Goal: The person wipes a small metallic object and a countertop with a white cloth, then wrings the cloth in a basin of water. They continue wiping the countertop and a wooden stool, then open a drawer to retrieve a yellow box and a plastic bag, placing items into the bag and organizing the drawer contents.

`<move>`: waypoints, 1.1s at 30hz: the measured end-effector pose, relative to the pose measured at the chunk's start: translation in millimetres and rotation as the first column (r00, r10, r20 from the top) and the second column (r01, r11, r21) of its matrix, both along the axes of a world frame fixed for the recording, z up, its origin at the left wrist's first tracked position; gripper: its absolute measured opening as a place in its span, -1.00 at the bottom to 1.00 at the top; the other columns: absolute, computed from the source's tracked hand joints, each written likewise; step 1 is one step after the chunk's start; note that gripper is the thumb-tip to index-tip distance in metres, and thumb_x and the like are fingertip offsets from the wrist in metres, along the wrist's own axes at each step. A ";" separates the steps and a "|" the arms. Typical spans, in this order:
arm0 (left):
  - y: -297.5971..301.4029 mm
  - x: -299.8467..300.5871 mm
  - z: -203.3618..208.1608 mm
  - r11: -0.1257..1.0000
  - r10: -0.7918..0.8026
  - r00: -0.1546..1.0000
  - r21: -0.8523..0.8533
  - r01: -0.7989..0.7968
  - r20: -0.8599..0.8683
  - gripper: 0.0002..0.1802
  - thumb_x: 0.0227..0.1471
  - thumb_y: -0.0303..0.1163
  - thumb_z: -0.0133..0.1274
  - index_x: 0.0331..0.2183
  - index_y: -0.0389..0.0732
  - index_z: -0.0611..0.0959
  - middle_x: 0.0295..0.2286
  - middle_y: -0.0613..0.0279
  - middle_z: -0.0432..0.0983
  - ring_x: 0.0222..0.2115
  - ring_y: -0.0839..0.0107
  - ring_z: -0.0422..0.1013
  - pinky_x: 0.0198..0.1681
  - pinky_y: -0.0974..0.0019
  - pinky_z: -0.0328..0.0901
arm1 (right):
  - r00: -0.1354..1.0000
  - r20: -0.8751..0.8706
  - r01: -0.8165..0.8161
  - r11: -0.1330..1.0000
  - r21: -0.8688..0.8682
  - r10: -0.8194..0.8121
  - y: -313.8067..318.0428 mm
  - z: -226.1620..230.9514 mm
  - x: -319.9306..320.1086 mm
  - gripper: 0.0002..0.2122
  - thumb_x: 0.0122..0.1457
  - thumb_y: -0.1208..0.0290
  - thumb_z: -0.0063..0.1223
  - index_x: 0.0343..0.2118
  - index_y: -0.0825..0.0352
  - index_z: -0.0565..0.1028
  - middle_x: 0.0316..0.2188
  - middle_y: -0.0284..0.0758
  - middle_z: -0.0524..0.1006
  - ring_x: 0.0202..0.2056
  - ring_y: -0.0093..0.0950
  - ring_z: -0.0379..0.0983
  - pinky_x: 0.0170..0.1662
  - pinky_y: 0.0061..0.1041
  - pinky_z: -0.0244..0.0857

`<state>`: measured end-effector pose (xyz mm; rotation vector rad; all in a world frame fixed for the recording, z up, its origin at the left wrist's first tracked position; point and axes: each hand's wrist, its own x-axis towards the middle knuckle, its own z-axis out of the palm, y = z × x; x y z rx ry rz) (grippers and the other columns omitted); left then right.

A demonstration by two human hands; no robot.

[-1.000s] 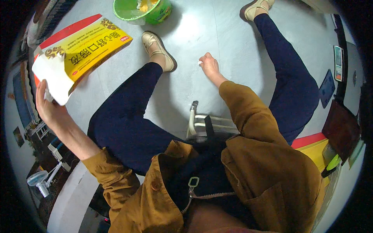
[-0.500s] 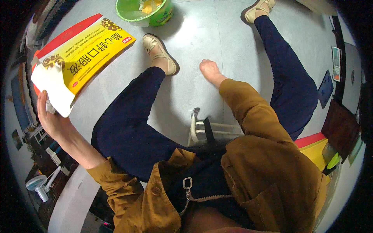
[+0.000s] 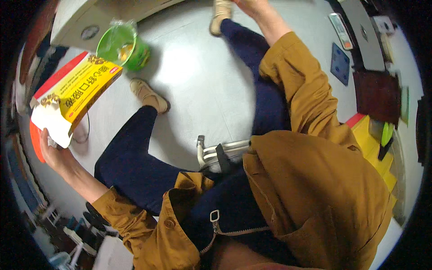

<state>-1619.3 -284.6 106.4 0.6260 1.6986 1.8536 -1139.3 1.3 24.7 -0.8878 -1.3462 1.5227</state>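
My left hand (image 3: pixel 56 157) is closed at the near end of a yellow and red cardboard box (image 3: pixel 87 85), gripping it by its raised white end flap (image 3: pixel 55 120). A small crumpled white piece (image 3: pixel 51 142) shows beside the fingers. The box is tilted, its printed yellow face turned up. At the upper edge, beyond my right knee and near my right shoe, my right hand (image 3: pixel 257 6) reaches far forward. Its fingers are largely cut off by the frame, so what they touch is hidden.
A green bin (image 3: pixel 139 51) with a clear liner stands past the box, beside a pale cabinet (image 3: pixel 108 18). Between my legs is a white-framed stool (image 3: pixel 225 150). To the right lie a blue flat item (image 3: pixel 340 64), a grey laptop (image 3: pixel 364 33) and a dark brown panel (image 3: pixel 377 96).
My right hand has gone from above the floor between my legs to the far upper edge. The view has swung right, showing the cabinet. My left hand keeps its hold on the box.
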 end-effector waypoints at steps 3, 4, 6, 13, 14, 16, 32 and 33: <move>4.1 -2.5 -4.5 0.999 -0.006 0.997 -0.037 0.003 -0.081 -0.68 0.06 -0.42 -0.04 -0.15 -0.39 0.45 -0.25 0.09 0.45 -0.22 0.31 0.45 -0.17 0.25 0.38 | 0.996 0.054 0.071 0.994 0.081 -0.075 -6.4 53.1 56.3 -0.84 0.08 0.41 0.10 -0.34 0.39 0.50 -0.47 -0.36 0.51 -0.43 -0.58 0.44 -0.34 -0.64 0.30; 2.7 -6.3 -2.6 0.999 -0.010 0.992 -0.053 0.003 -0.127 -0.68 0.06 -0.42 -0.04 -0.15 -0.38 0.45 -0.25 0.11 0.45 -0.22 0.32 0.44 -0.18 0.26 0.37 | 0.987 0.097 0.118 0.985 0.127 -0.131 -10.4 45.2 83.0 -0.85 0.07 0.39 0.11 -0.37 0.36 0.52 -0.49 -0.39 0.50 -0.46 -0.61 0.40 -0.38 -0.64 0.27; 10.5 11.3 0.9 0.998 0.070 0.992 0.006 -0.070 -0.103 -0.67 0.05 -0.40 -0.02 -0.16 -0.39 0.44 -0.24 0.11 0.44 -0.22 0.32 0.43 -0.18 0.27 0.36 | 0.942 0.216 0.203 0.948 0.246 -0.258 -21.3 31.6 137.1 -0.86 0.05 0.35 0.12 -0.41 0.31 0.55 -0.53 -0.46 0.49 -0.53 -0.67 0.31 -0.45 -0.64 0.22; 5.3 21.9 11.2 0.998 0.049 0.992 -0.022 -0.052 -0.113 -0.64 0.05 -0.39 -0.01 -0.13 -0.39 0.43 -0.22 0.11 0.43 -0.19 0.27 0.42 -0.16 0.25 0.35 | 0.740 0.595 0.508 0.841 -0.187 -0.315 -97.7 -142.8 230.7 -0.85 0.05 0.38 0.12 -0.34 0.30 0.54 -0.47 -0.43 0.52 -0.48 -0.63 0.37 -0.39 -0.59 0.29; 3.9 15.1 13.4 0.998 0.041 0.990 -0.044 -0.047 -0.133 -0.64 0.05 -0.39 -0.01 -0.13 -0.39 0.43 -0.22 0.11 0.43 -0.19 0.27 0.42 -0.16 0.24 0.34 | 0.689 0.657 0.540 0.822 -0.183 -0.307 -110.5 -162.7 224.1 -0.84 0.01 0.39 0.14 -0.35 0.32 0.55 -0.48 -0.42 0.53 -0.48 -0.62 0.39 -0.40 -0.59 0.31; 2.3 -5.1 8.5 0.996 0.014 0.989 -0.088 -0.027 -0.149 -0.63 0.05 -0.39 -0.01 -0.12 -0.39 0.42 -0.22 0.11 0.43 -0.19 0.27 0.41 -0.15 0.23 0.34 | 0.651 0.687 0.537 0.836 -0.115 -0.323 -130.6 -227.1 222.5 -0.85 -0.05 0.40 0.17 -0.40 0.33 0.56 -0.51 -0.39 0.54 -0.48 -0.60 0.43 -0.38 -0.57 0.33; 4.4 30.8 21.7 0.975 0.106 0.966 -0.167 -0.147 -0.235 -0.56 0.05 -0.32 -0.03 -0.06 -0.36 0.41 -0.15 0.05 0.41 -0.13 0.18 0.41 -0.19 0.14 0.41 | 0.069 0.952 0.229 0.933 0.276 -0.299 -131.2 -332.1 152.3 -0.91 -0.06 0.49 0.02 -0.51 0.37 0.53 -0.40 -0.07 0.47 -0.43 -0.12 0.47 -0.31 -0.23 0.38; 3.2 34.1 21.1 0.974 0.116 0.961 -0.159 -0.159 -0.252 -0.58 0.06 -0.33 -0.03 -0.07 -0.37 0.41 -0.16 0.04 0.42 -0.15 0.19 0.42 -0.21 0.14 0.42 | 0.022 0.963 0.209 0.943 0.260 -0.270 -135.0 -333.4 146.0 -0.91 -0.04 0.51 -0.01 -0.53 0.39 0.52 -0.40 -0.05 0.46 -0.42 -0.10 0.47 -0.32 -0.22 0.38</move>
